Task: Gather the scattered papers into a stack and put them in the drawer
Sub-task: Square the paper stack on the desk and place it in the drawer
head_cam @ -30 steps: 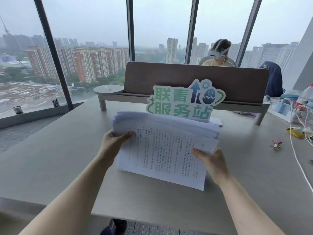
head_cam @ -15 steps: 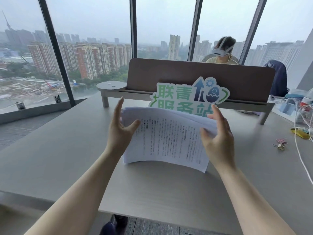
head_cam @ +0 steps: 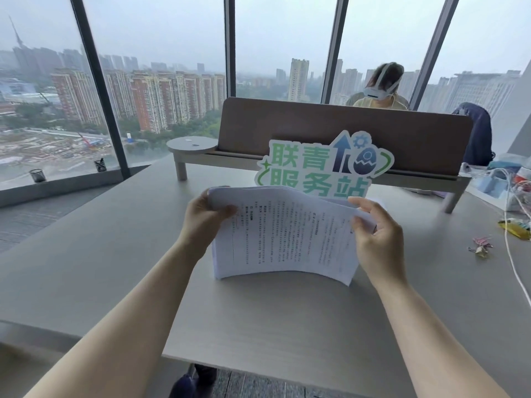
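- The desk, a pale grey wood-grain top, fills the near and middle of the view; its near edge runs across the bottom, with dark floor showing below it
- A brown divider panel stands along the far side of the desk on a low pale shelf; a person in a white headset sits beyond it, against tall windows onto a hazy city
- A cut-out sign with green characters, a blue arrow and an egg stands just behind the papers, its lower edge hidden by them
- The stack of papers stands on its lower edge on the desk, middle of the view, printed face toward the camera, bowed and leaning; its top edge curls over
- The left hand grips the stack's upper left corner, thumb on the front sheet, fingers curled behind
- The right hand clasps the upper right edge, thumb in front, fingers wrapped over the top
- White cables trail down the far right; a small pile of clips lies just left of them, well apart from the papers
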A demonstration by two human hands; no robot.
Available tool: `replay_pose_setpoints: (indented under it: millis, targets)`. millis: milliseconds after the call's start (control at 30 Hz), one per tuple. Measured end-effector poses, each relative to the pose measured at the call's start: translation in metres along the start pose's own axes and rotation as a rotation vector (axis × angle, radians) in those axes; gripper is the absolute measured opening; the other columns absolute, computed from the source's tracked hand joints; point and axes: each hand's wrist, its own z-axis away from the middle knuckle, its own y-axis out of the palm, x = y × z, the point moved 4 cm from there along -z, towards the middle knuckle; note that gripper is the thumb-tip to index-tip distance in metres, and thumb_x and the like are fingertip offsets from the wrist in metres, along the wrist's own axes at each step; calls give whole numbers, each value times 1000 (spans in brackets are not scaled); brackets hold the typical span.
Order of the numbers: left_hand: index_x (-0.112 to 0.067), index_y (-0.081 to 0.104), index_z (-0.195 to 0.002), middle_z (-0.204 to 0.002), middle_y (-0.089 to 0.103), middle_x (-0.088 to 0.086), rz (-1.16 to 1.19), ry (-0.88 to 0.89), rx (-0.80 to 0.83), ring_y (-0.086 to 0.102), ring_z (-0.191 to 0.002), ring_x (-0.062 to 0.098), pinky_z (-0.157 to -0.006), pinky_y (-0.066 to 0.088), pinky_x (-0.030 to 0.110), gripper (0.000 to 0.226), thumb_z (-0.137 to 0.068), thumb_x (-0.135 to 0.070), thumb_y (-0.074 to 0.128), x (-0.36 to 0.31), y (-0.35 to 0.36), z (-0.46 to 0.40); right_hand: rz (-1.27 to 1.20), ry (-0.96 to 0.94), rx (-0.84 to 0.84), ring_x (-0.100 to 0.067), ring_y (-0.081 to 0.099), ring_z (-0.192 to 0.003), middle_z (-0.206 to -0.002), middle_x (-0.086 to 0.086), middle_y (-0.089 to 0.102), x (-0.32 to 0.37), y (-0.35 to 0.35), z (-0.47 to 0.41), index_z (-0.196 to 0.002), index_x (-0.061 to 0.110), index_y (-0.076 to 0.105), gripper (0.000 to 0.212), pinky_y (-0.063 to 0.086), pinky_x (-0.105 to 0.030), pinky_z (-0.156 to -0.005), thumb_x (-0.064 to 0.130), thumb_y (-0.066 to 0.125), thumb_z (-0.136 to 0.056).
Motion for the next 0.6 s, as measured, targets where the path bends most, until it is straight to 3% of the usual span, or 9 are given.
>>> replay_pose_setpoints:
  millis: [67, 167, 200, 267, 333, 467, 533, 600]
  targets:
    - [-22, 70, -85, -83, 69, 1, 4, 66, -18, 61, -77, 18, -70, 51, 27, 28, -74, 3, 74, -6, 0, 2, -64, 3, -53, 1, 61, -93, -101, 23, 61, 6, -5, -1, -117, 31, 63, 34, 45, -8, -75, 7, 59, -92]
    - [-25, 70, -98, -90, 71, -2, 53, 33, 52, 64, -76, 9, -66, 51, 18, 33, -69, -11, 80, 5, -4, 8, -228, 127, -26, 6, 61, -93, -104, 20, 63, -10, -9, 3, -130, 33, 49, 49, 49, -18, -77, 14, 68, -89]
    - [-22, 70, -103, -95, 73, -1, 45, -20, 95, 67, -81, 11, -67, 51, 17, 39, -67, -17, 80, 16, -6, 12, -290, 191, 16, 3, 64, -92, -103, 19, 66, -22, -6, 11, -129, 30, 51, 49, 51, -24, -79, 11, 69, -88]
    - [-11, 70, -109, -103, 76, 6, 24, -106, 169, 71, -91, 20, -72, 53, 22, 45, -66, -19, 80, 39, -7, 24, -347, 308, 103, -12, 71, -91, -91, 13, 75, -42, 1, 29, -109, 21, 63, 29, 56, -33, -76, 4, 69, -86]
    - [-4, 72, -107, -104, 76, 10, 26, -121, 180, 71, -91, 21, -74, 54, 27, 40, -69, -14, 82, 46, -5, 32, -332, 384, 141, -26, 73, -90, -81, 11, 78, -53, 7, 43, -90, 19, 70, 17, 57, -33, -68, 3, 68, -87]
    - [-1, 74, -100, -97, 76, 8, 73, -112, 126, 72, -83, 17, -73, 58, 27, 26, -75, -10, 79, 39, -2, 32, -385, 374, 95, -19, 74, -85, -88, 6, 78, -55, 5, 45, -87, 23, 75, 20, 59, -37, -71, 5, 67, -88]
    - [-2, 73, -103, -103, 76, 10, 81, -157, 156, 73, -92, 23, -80, 59, 34, 36, -71, -15, 82, 48, -2, 37, -413, 404, 167, -16, 74, -87, -91, 6, 78, -57, 10, 53, -91, 24, 74, 22, 59, -35, -73, 3, 67, -88]
    - [-5, 74, -101, -101, 77, 9, 50, -228, 160, 72, -96, 28, -78, 60, 34, 34, -70, -16, 83, 64, -2, 48, -319, 472, 246, -18, 72, -93, -90, 10, 76, -70, 19, 69, -92, 25, 72, 23, 56, -32, -78, 3, 68, -87]
